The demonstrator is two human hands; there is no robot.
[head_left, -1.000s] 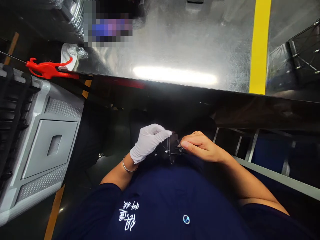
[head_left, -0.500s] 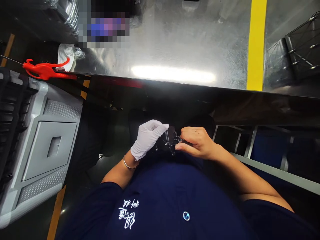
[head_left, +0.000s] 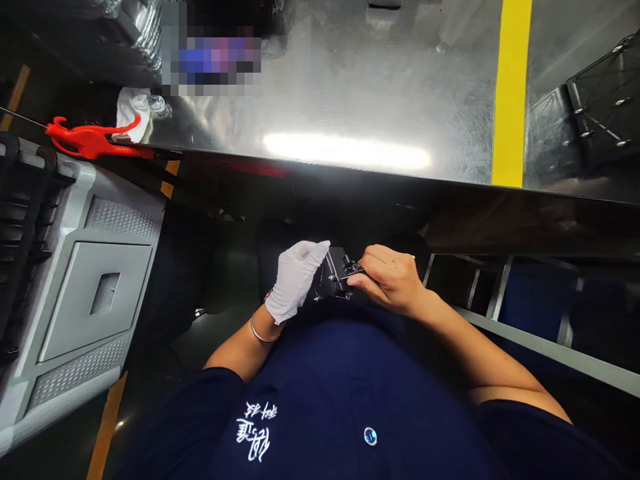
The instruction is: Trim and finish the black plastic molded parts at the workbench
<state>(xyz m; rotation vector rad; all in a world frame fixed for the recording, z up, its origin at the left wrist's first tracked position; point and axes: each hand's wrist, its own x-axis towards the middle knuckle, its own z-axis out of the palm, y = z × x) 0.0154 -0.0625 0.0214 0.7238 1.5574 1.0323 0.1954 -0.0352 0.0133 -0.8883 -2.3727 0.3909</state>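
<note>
My left hand (head_left: 295, 280), in a white glove, grips a small black metal part (head_left: 334, 273) with screws showing on it, held close to my body below the table edge. On the part's right side, the fingertips of my bare right hand (head_left: 387, 277) pinch a small piece; what that piece is cannot be made out. A thin bracelet sits on my left wrist. Both hands touch the same part in front of my dark blue shirt.
A shiny metal tabletop (head_left: 350, 87) with a yellow stripe (head_left: 510, 93) spans the top. A red tool (head_left: 93, 141) and a white cloth (head_left: 131, 110) lie at its left end. A grey plastic crate (head_left: 75, 293) stands at the left, a metal frame (head_left: 540, 347) at the right.
Both hands and the black part have shifted slightly up and to the left. The part has tilted, and my right fingers have curled more tightly at its edge.
</note>
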